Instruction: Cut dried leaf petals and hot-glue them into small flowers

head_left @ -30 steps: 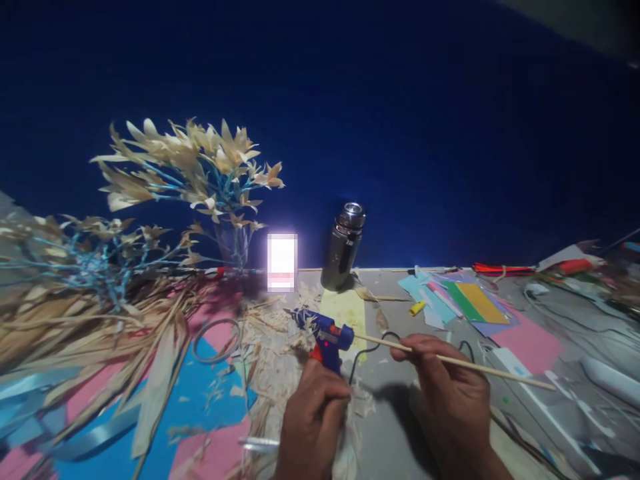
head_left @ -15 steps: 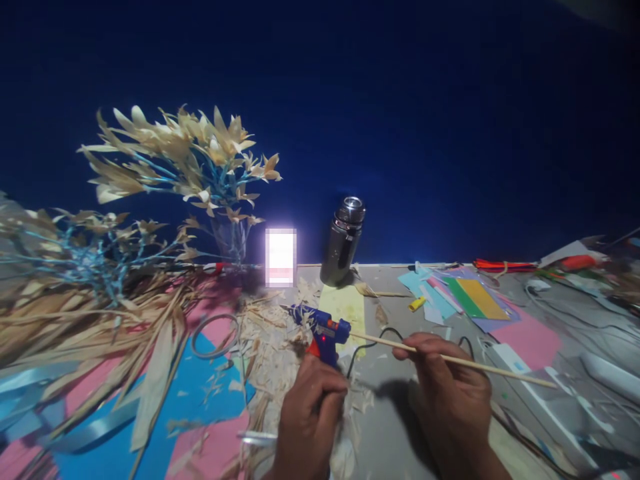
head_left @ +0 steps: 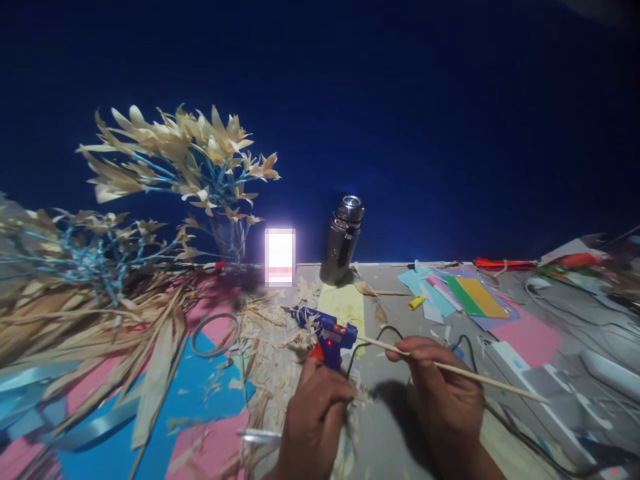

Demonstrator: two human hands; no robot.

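Glue gun [head_left: 327,331]: just ahead of left hand [head_left: 317,413]; looks light, rigid; best held by its grip [head_left: 332,359], clear of the possibly hot nozzle [head_left: 288,309].
Left hand: closed around the grip.
Stick [head_left: 490,381]: across right hand [head_left: 440,383], end near the glue gun's rear; probably light, stiff, snappable; hold mid-length.
Right hand: pinching it.
Flask [head_left: 341,243]: beyond both hands.
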